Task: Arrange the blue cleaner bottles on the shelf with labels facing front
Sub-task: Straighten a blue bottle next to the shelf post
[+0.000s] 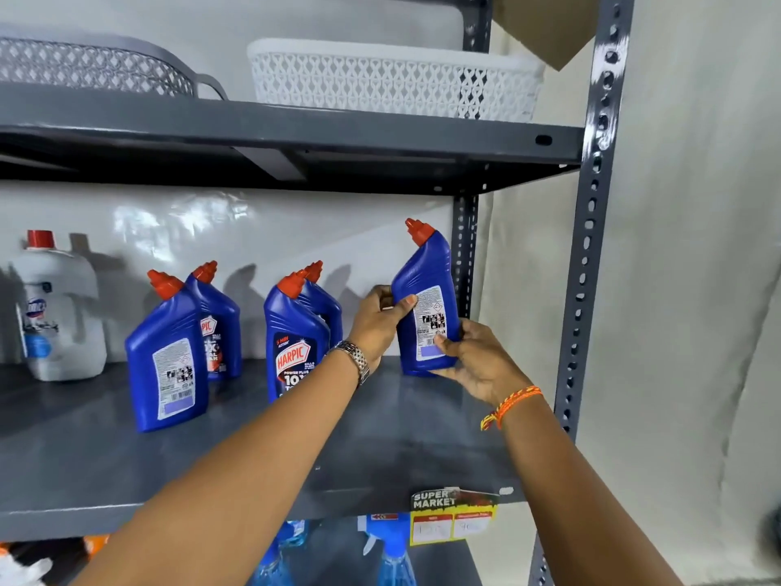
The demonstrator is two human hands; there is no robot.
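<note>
Both hands, left point(382, 319) and right point(473, 357), clasp 1 blue plastic cleaner bottle with a red cap point(427, 306) at the right end of the grey metal shelf point(126, 458), back label outward. It likely needs a half-turn next.

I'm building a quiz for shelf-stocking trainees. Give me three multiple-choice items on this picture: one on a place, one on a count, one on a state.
1. Where does the white jug stand?
A. left end of the middle shelf
B. top shelf
C. inside a basket

2. How many blue bottles are in view on the middle shelf?
A. three
B. five
C. seven

3. Which side of the held bottle faces the camera?
A. front brand label
B. back label
C. base

Key:
1 A: it stands left of all the blue bottles.
2 B: four stand, one is held.
3 B: fine print shows between the left hand and right hand.
</note>
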